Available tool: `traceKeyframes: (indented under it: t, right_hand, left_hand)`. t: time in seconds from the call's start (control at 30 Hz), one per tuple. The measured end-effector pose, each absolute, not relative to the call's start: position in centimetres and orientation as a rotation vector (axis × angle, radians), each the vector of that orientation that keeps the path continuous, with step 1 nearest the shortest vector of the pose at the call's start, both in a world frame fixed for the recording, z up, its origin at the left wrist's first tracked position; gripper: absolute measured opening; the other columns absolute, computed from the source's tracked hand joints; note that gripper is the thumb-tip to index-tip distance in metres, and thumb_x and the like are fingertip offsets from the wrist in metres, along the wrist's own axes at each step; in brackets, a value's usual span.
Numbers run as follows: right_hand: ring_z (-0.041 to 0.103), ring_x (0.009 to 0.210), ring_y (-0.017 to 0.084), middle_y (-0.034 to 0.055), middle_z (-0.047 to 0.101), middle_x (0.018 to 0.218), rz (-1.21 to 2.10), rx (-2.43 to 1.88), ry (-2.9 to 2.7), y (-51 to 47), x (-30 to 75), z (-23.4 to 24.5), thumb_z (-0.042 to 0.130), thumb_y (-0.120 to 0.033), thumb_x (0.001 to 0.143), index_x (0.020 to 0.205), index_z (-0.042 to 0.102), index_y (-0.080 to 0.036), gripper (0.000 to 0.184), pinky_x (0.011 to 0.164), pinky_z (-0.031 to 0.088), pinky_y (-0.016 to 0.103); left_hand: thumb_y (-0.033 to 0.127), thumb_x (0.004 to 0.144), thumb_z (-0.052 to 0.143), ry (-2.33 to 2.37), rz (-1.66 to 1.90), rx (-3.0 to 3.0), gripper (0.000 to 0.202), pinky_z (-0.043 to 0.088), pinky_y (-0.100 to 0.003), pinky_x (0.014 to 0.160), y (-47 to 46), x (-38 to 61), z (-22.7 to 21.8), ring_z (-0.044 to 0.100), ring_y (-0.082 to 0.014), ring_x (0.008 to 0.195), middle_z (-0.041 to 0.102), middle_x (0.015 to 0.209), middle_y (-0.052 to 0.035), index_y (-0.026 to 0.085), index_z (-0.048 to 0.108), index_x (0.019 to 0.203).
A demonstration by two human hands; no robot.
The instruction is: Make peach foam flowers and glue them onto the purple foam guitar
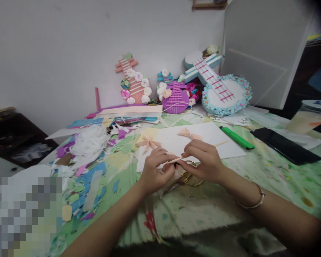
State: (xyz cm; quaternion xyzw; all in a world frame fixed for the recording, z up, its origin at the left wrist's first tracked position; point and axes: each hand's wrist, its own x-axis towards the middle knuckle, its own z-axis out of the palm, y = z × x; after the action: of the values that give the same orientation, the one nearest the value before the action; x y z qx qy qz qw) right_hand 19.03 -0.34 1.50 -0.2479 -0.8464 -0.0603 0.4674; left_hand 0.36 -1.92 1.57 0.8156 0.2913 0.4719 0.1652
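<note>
My left hand [158, 167] and my right hand [203, 159] meet over the table, fingers closed in a pinch on a thin pale stick [174, 160]. It lies slantwise between the fingertips. Past my right hand a thin stick end [221, 143] sticks out; whether it is the same piece I cannot tell. Just beneath the hands are gold-handled scissors [194, 183], partly covered. Behind them, a white sheet [171, 137] carries a peach paper flower [149, 141] at its left and a gathered peach paper piece [189, 134] near its back edge.
Paper instruments, including a purple one [176, 98] and a blue-edged one [226, 94], lean at the back. A tangle of white string [89, 142] and coloured scraps [89, 189] lie left. A green box cutter [237, 137] and black phone [285, 145] lie right.
</note>
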Motion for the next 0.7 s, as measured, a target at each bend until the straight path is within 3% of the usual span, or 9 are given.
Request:
traceKeyframes:
  t: [0.17, 0.43, 0.7]
  right_hand:
    - [0.054, 0.064, 0.015, 0.0034, 0.059, 0.067, -0.15, -0.605, -2.066, -0.44, 18.93, 1.71, 0.062, -0.024, 0.078, 0.073, 0.054, -0.019, 0.011, 0.058, 0.04, 0.027]
    - [0.054, 0.062, 0.013, 0.0027, 0.06, 0.066, -0.121, -0.618, -2.076, -0.26, 19.23, 1.49, 0.063, -0.023, 0.078, 0.074, 0.057, -0.018, 0.008, 0.056, 0.04, 0.025]
    - [0.051, 0.054, 0.011, 0.0011, 0.058, 0.059, -0.166, -0.649, -2.078, -0.45, 19.12, 1.78, 0.06, -0.024, 0.079, 0.07, 0.059, -0.018, 0.011, 0.05, 0.037, 0.023]
  left_hand:
    - [0.017, 0.079, 0.055, 0.804, 1.312, 2.3, 0.016, 0.044, -0.033, 0.071, -2.07, 0.09, 1.77, 0.059, -0.018, 0.073, 0.071, 0.079, -0.0068, 0.017, 0.069, 0.087]
    - [0.016, 0.076, 0.059, 0.811, 1.317, 2.297, 0.014, 0.045, -0.031, 0.067, -1.98, 0.21, 1.62, 0.059, -0.0175, 0.071, 0.071, 0.077, -0.0069, 0.017, 0.069, 0.086]
    - [0.025, 0.086, 0.05, 0.764, 1.262, 2.229, 0.021, 0.045, -0.032, 0.067, -1.54, -0.13, 1.06, 0.06, -0.0181, 0.073, 0.07, 0.077, -0.0085, 0.017, 0.069, 0.085]
